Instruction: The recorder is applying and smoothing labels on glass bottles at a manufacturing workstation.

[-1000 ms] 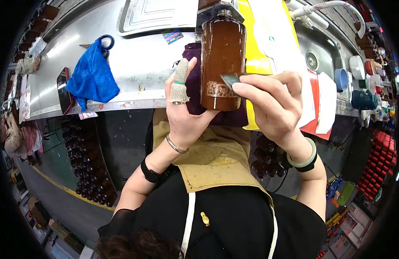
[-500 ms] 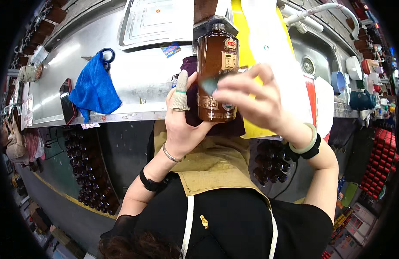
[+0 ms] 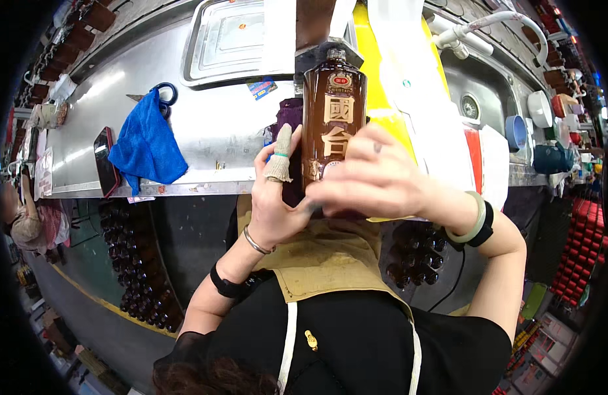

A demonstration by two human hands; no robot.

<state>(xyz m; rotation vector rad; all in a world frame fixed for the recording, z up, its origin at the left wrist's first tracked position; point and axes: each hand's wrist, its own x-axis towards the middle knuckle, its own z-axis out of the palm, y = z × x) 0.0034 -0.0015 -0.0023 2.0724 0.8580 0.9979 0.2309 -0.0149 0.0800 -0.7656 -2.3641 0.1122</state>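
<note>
A brown glass bottle (image 3: 335,99) with large gold characters on its front lies along the middle, neck pointing away from me. My left hand (image 3: 274,197) grips its lower left side, thumb near the base. A knitted finger cover (image 3: 278,164) with a green band sits on one finger of that hand. Across the bottle's lower front comes my right hand (image 3: 376,174), fingers curled together and partly blurred. Whatever those fingers hold is hidden, and they cover the lower label. Dark purple cloth (image 3: 289,115) shows beside and beneath the bottle.
Left on the steel counter (image 3: 218,131) are a blue cloth (image 3: 149,145), scissors (image 3: 165,93) and a phone (image 3: 107,161). Behind stands a metal tray (image 3: 228,39). Yellow and white sheets (image 3: 396,79) lie right, beside a sink (image 3: 472,79) with a blue cup (image 3: 515,131). Bottles (image 3: 416,253) stand below.
The bottle has turned so that its large gold characters face up. My right hand has moved down and left toward its base. The blurred greenish thing at its fingers no longer shows.
</note>
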